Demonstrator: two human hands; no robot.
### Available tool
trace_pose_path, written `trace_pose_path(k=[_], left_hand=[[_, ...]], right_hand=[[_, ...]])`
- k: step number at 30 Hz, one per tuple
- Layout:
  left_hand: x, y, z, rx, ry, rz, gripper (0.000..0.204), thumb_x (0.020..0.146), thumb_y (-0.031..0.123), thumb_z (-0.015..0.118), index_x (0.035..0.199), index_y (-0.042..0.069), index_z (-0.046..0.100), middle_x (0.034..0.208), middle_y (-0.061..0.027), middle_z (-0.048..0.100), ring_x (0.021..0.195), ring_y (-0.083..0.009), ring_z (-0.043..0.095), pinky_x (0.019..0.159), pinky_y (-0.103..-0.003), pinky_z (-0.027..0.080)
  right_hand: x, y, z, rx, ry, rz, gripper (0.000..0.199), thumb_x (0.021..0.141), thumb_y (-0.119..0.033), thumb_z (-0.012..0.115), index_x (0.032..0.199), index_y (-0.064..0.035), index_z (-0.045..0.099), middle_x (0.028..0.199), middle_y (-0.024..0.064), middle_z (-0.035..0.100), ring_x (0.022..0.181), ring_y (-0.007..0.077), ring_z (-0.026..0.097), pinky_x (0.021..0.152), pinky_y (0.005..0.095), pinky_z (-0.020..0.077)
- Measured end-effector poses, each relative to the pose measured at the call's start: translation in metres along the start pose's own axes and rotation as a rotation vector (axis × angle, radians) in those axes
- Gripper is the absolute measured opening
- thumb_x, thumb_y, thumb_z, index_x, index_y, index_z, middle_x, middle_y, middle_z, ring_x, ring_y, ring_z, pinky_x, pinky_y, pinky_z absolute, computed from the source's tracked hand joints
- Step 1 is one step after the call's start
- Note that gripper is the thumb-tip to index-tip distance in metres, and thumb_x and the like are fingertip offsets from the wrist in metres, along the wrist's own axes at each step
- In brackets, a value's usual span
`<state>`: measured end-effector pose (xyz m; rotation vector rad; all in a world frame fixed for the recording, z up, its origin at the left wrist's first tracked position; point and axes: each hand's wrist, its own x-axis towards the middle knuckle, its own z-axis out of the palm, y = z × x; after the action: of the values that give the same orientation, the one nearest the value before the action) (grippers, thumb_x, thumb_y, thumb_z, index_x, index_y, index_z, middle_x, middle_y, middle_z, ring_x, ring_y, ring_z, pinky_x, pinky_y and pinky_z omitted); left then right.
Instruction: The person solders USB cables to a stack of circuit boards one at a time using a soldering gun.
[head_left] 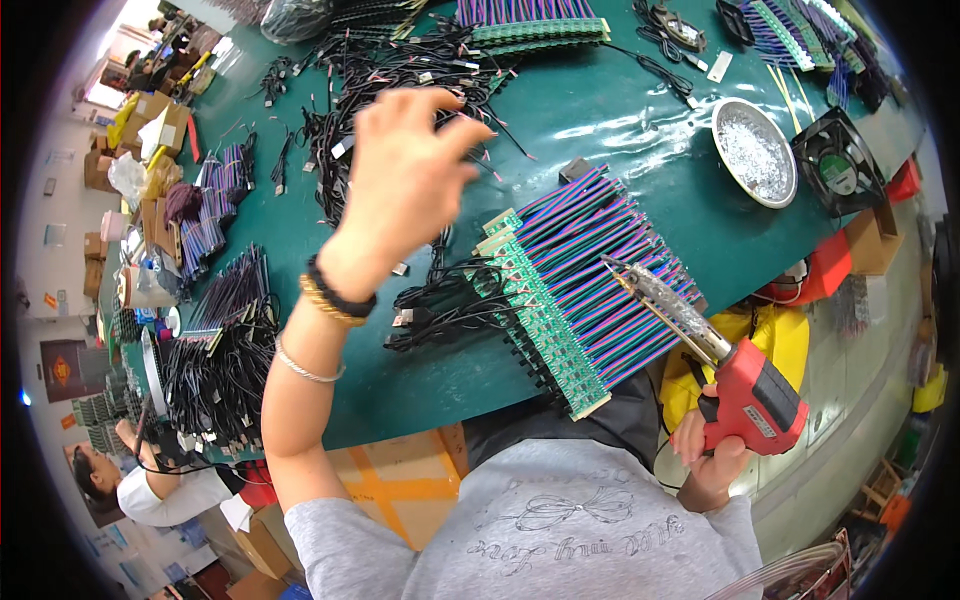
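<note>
My left hand [408, 170] is raised over a heap of black cables [400, 70] with small plugs. Its fingers are bent and apart, and nothing shows between them. In my right hand [712, 462] is a red soldering gun [755, 400], its metal tip pointing up and left over a bundle of striped wires [610, 270]. Those wires run from a long panel of green circuit boards [550, 325] near the table's front edge. Several black cables [440, 315] hang off the panel's left side.
A metal bowl of shiny bits [753, 150] and a black fan [838, 162] stand at the right. More wired boards [540, 32] lie at the back of the green table [400, 385], with black cable bundles [220, 385] at the left. Another person [160, 490] sits at lower left.
</note>
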<state>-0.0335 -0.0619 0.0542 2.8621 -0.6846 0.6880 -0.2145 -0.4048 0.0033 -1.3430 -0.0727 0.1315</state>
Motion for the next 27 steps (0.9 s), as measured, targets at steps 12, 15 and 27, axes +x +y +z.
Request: trace_pose_path(k=[12, 15, 27], left_hand=[[0.021, -0.031, -0.033, -0.833, 0.912, -0.431, 0.019, 0.096, 0.002, 0.054, 0.108, -0.001, 0.068, 0.091, -0.0107, 0.071, 0.083, -0.0146, 0.065, 0.079, -0.024, 0.05], [0.017, -0.03, -0.062, -0.759, 0.832, -0.319, 0.019, 0.096, 0.003, 0.054, 0.11, -0.003, 0.065, 0.094, -0.0136, 0.071, 0.084, -0.0165, 0.067, 0.075, -0.026, 0.051], [-0.085, 0.124, -0.027, -0.619, 0.004, 0.004, 0.019, 0.069, -0.005, 0.064, 0.088, -0.001, 0.063, 0.063, -0.0056, 0.051, 0.052, -0.0191, 0.052, 0.047, -0.031, 0.041]], right_hand=[[-0.002, 0.005, 0.001, 0.022, 0.01, -0.035, 0.081, 0.091, -0.061, 0.05, 0.129, 0.0095, 0.037, 0.051, -0.0007, 0.04, 0.04, 0.0104, 0.041, 0.042, 0.0251, 0.0384], [0.003, 0.011, 0.003, 0.084, -0.007, -0.084, 0.073, 0.095, -0.053, 0.05, 0.131, 0.009, 0.036, 0.053, 0.0002, 0.041, 0.041, 0.0108, 0.042, 0.044, 0.0254, 0.0387], [0.044, -0.004, 0.047, -0.529, -0.189, -0.167, 0.041, 0.083, 0.005, 0.063, 0.122, 0.0051, 0.053, 0.092, 0.0106, 0.067, 0.073, 0.0138, 0.06, 0.066, 0.0247, 0.0481]])
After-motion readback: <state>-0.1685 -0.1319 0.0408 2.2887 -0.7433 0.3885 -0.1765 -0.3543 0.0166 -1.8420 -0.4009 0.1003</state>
